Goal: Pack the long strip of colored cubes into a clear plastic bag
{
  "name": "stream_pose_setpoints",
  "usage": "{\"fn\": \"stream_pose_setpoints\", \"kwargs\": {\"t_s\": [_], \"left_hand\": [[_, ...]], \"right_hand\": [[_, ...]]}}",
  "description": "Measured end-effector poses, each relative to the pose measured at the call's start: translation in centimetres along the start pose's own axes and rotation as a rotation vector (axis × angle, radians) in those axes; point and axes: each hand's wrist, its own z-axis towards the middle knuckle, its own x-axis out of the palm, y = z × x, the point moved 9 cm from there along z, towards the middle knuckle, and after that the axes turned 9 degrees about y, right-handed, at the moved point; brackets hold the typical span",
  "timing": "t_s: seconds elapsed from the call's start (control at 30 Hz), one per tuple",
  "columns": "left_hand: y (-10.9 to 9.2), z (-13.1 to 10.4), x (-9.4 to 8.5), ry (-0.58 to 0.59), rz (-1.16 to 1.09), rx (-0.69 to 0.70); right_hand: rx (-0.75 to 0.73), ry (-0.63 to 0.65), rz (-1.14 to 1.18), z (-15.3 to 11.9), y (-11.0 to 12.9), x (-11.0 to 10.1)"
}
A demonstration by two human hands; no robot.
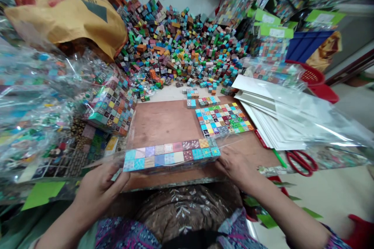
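A long block of patterned cubes (172,154), two rows showing, is tilted up over the front edge of the brown board (163,118). Clear plastic film clings around its ends. My left hand (102,183) is closed at the block's left end, thumb and fingers pinching by the plastic. At the other end my right hand (233,164) grips the corner, its fingertips partly hidden. Just beyond lies a flat rectangle of patterned cubes (223,120), with a short row of cubes (209,101) behind it.
Loose cubes (187,46) are heaped against the wall. Bagged cube blocks (112,105) crowd the left, below a yellow sack (70,11). On the right are white cards (263,113) under plastic, red-handled scissors (300,162), a green pen (279,158) and a blue bin (308,44).
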Motion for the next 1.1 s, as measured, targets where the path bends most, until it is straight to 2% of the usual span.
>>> {"fn": "stream_pose_setpoints", "kwargs": {"t_s": [0.13, 0.3, 0.43, 0.53, 0.67, 0.77, 0.93, 1.1], "left_hand": [[0.6, 0.1, 0.3, 0.031, -0.046, -0.037], [3.5, -1.0, 2.1, 0.129, -0.294, -0.271], [3.1, -1.6, 3.3, 0.176, -0.544, -0.308], [2.3, -1.1, 3.4, 0.091, -0.733, -0.332], [0.9, 0.1, 3.6, -0.102, -1.047, -0.37], [-0.2, 0.5, 4.0, -0.226, -1.218, -0.452], [-1.2, 0.5, 4.6, -0.315, -1.26, -0.547], [-1.2, 0.4, 4.8, -0.283, -1.187, -0.569]], "right_hand": [[0.008, -0.008, -0.002, 0.0, 0.1, -0.1], [0.088, 0.033, 0.135, -0.2, -0.6, 0.3], [0.155, 0.019, 0.377, -1.0, -1.3, 0.3], [0.167, 0.006, 0.559, -1.3, -1.2, 0.4], [0.18, 0.058, 0.808, -0.6, -0.3, 2.1], [0.194, 0.015, 0.911, 0.1, 0.1, 3.3], [0.239, -0.047, 0.96, 0.4, 0.2, 4.0], [0.305, 0.003, 0.948, 0.4, 0.3, 4.1]]}}
